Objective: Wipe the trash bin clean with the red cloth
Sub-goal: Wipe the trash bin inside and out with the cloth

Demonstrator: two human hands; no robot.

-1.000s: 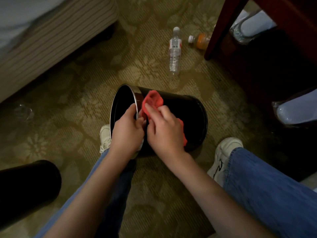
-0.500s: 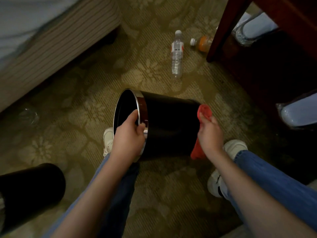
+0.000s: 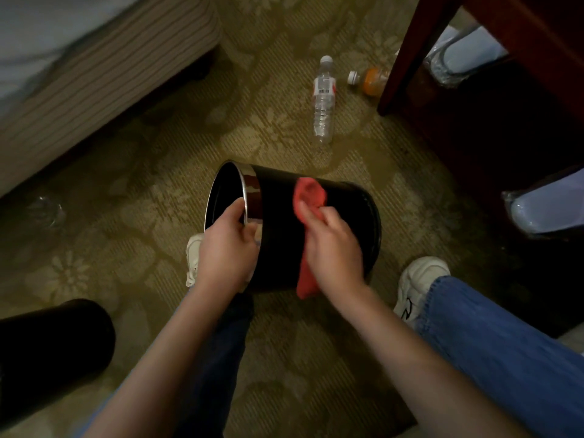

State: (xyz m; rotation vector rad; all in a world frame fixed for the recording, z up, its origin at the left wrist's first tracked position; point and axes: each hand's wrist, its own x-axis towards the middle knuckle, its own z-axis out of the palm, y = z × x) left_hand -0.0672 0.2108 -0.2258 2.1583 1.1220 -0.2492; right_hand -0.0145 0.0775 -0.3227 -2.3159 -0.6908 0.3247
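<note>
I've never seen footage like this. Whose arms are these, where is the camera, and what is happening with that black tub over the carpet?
There is no machine here. A person wears one camera on the head, and it looks down at their own two arms. The black round trash bin is tipped on its side over the patterned green carpet. The left hand grips the bin's shiny rim to steady it. The right hand holds a red cloth pressed against the bin's outer wall, wiping it. Further off, a clear plastic water bottle and an orange drink bottle are on the carpet. A second black cylinder, perhaps another bin, is at the lower left.
</note>
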